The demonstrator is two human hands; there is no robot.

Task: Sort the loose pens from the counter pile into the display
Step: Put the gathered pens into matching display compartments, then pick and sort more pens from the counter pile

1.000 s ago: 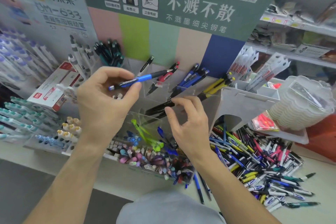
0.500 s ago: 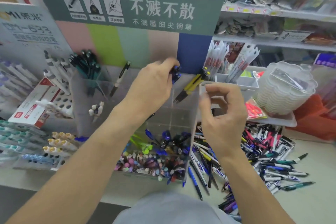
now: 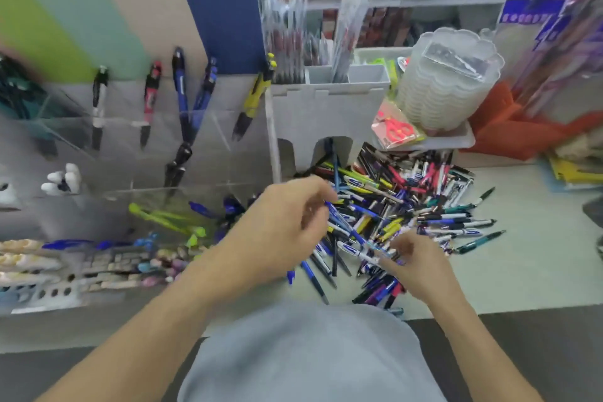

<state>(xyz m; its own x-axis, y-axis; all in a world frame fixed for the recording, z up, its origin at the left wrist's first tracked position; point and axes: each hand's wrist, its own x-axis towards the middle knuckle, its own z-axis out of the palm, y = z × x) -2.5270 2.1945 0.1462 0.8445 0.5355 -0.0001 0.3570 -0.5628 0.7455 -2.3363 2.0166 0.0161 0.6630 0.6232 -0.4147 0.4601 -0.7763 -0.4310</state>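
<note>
Two hands over the pen pile [image 3: 408, 206] on the bench [image 3: 528, 258] — left hand [image 3: 287, 225] pinches a blue pen [image 3: 342, 222], right hand [image 3: 421, 268] curled into the pile's near edge, grip blurred — cannot tell. Display [image 3: 195, 147] stands left, holding upright pens.

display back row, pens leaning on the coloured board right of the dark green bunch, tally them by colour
black and white pen: 1
red pen: 1
blue pens: 2
yellow pen: 1 (blurred, could be two together)
total: 5
</note>
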